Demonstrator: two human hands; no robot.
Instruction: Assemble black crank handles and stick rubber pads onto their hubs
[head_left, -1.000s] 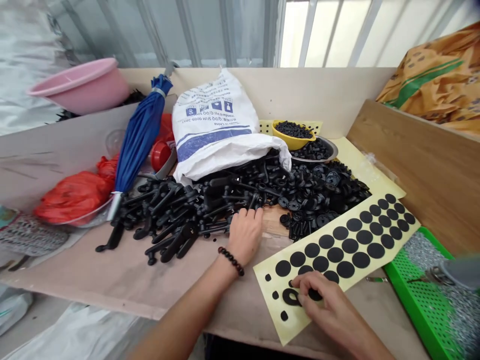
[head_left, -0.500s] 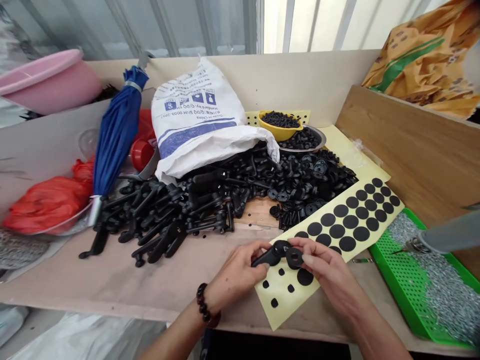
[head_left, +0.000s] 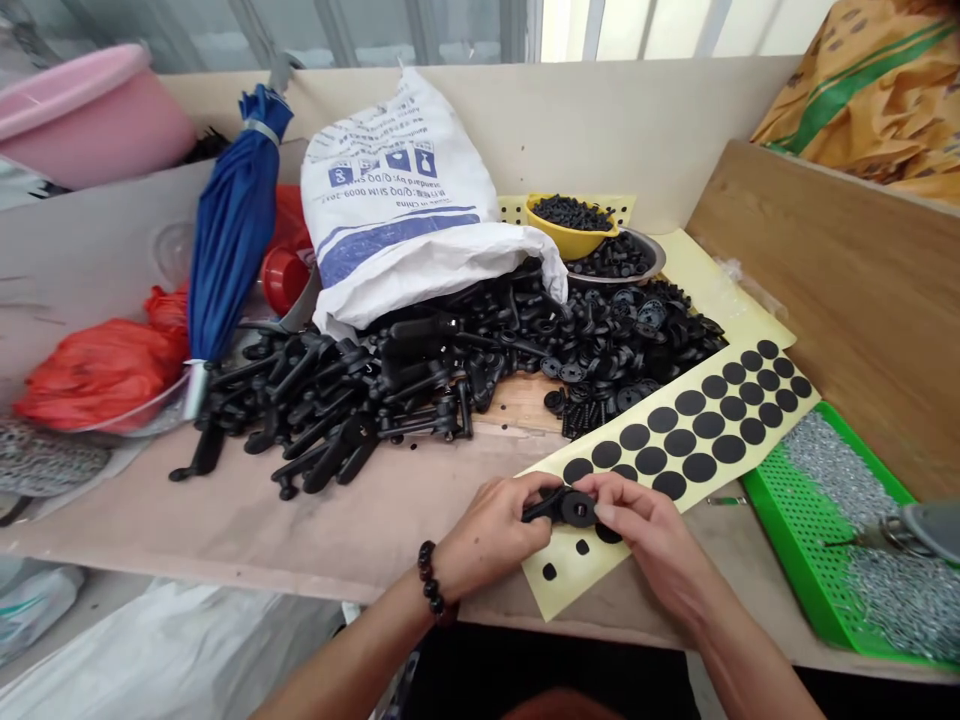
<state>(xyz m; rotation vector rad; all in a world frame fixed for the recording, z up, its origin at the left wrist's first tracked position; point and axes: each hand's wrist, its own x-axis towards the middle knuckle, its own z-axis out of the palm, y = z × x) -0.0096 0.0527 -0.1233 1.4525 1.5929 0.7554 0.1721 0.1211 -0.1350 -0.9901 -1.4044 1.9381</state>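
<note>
My left hand grips a black plastic handle between thumb and fingers. Against its end sits a round black pad with a small hole in the middle, and the fingertips of my right hand pinch the pad's edge. Whether the pad is stuck to the handle I cannot tell. Under both hands lies a pale yellow sheet with rows of black round stickers and a few small black dots. A heap of similar black handles spreads out to the left.
Behind the hands, black round parts lie near a yellow bowl on a metal dish. A white sack and blue umbrella stand farther back. At right, a power driver overhangs a green tray of screws.
The round pad, earlier held slightly tilted beside the handle's end, now lies flat against it. The view has shifted, so the bench appears higher.
</note>
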